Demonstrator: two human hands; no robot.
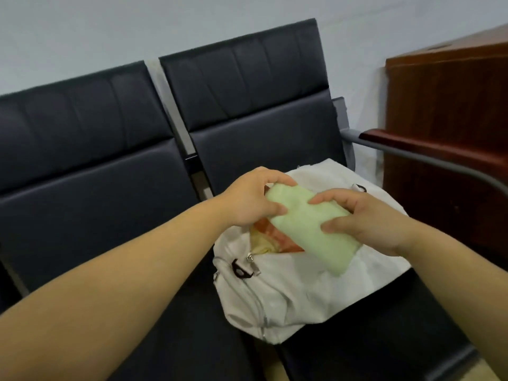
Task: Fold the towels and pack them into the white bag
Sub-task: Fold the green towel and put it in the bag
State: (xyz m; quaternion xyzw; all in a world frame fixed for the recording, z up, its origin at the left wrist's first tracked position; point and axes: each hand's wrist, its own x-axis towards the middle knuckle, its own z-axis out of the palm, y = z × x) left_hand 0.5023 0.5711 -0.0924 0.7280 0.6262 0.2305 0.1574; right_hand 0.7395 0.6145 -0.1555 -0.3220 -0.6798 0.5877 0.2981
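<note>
As left hand [247, 198] and right hand [365, 218] pinch it, the seemingly rolled towel [305, 215] slants far-left.

One head view, tilted down, close above the white bag [291, 298]

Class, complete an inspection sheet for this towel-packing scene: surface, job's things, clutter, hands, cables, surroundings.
Surface: black bench seat, with the white bag lying on it.
Job's things: folded green towel held over the bag's open zip; orange towel and yellow towel inside.
Clutter: nothing seen.
Hands: left hand and right hand both grip the green towel.
Cables: nothing seen.
Surroundings: pale wall, wooden cabinet, grey armrest to the right.
</note>
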